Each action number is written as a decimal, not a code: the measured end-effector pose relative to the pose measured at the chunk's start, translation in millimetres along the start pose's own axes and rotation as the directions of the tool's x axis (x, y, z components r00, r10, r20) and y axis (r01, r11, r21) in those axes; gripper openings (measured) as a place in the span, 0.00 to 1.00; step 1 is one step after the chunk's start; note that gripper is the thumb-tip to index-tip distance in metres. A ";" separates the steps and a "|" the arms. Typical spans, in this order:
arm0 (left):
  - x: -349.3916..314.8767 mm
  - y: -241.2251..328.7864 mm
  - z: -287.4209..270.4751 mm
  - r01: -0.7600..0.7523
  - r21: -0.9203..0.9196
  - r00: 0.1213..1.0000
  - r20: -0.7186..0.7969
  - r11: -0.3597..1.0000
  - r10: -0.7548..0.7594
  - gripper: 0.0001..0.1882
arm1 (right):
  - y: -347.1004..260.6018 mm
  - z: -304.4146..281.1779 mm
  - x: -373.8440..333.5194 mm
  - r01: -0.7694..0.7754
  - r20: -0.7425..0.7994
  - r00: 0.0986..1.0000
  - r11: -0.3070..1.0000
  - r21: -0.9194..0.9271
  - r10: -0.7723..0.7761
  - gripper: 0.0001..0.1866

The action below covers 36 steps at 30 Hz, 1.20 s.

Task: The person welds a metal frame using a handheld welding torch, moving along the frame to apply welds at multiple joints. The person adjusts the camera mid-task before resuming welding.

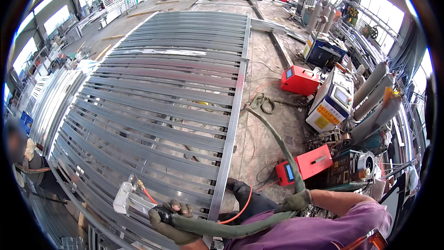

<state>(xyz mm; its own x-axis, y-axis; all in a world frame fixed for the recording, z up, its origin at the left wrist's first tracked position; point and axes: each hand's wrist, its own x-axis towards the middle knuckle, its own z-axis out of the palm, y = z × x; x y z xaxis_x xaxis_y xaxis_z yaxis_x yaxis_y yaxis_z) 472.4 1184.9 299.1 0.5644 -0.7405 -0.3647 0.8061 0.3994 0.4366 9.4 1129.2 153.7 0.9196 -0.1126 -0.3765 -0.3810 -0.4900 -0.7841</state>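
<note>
Hand tool (124, 198) held over slatted metal frame (230, 129)
Left grip (175, 222) is closed around its dark rear end (165, 214), right grip (296, 201) around the green hose (217, 228); tool is judged stiff, moderately heavy, best held there with flexible hose supported

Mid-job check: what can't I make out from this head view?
In the head view:
Silver tool: its grip, covered by the left hand.
Green hose: its gripped stretch, covered by the right hand.
Left forearm: cut off by the lower edge.
Co-worker's head: blurred, at the dark rim.

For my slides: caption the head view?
Left hand holding a tool, right hand a green hose, at a slatted panel.
</note>
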 end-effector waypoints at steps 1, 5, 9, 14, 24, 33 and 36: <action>3.4 5.8 2.3 0.014 0.013 0.997 -0.081 1.000 -0.013 0.31 | -1.7 4.5 12.6 -0.068 0.045 0.997 0.992 0.103 0.064 0.25; 2.7 27.3 7.4 -0.115 0.091 0.980 -0.153 0.989 0.128 0.25 | -58.7 -36.1 51.9 -0.370 -0.078 0.864 0.732 0.572 0.498 0.26; -22.3 65.0 16.2 -0.257 0.153 0.945 -0.169 0.954 0.282 0.27 | -84.9 -80.7 102.6 -0.248 -0.248 0.854 0.778 0.578 0.456 0.30; -52.2 111.9 5.6 -0.085 -0.288 0.957 0.242 0.954 0.158 0.27 | -29.2 -48.3 152.4 0.127 -0.362 0.929 0.985 0.120 -0.075 0.22; -97.6 142.1 -19.2 -0.375 -0.039 0.869 0.334 0.926 0.365 0.26 | -83.8 -63.7 216.6 0.084 -0.210 0.977 0.879 0.470 0.019 0.24; -70.6 99.0 -52.4 -0.428 0.062 0.887 0.220 0.901 0.406 0.23 | -123.6 -73.5 247.6 0.099 -0.174 0.985 0.871 0.482 -0.015 0.25; -55.0 67.6 -60.8 -0.306 0.387 0.936 -0.044 0.870 0.349 0.17 | -162.9 -90.0 258.4 0.153 -0.220 0.974 0.865 0.478 -0.051 0.27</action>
<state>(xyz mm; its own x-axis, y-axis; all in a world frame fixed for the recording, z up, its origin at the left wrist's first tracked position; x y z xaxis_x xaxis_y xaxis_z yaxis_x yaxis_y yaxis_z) 506.7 1285.5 298.6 0.8178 -0.5296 -0.2253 0.4595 0.3651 0.8096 317.8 1102.1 228.6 0.9364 -0.2748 -0.2181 -0.2346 -0.0279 -0.9717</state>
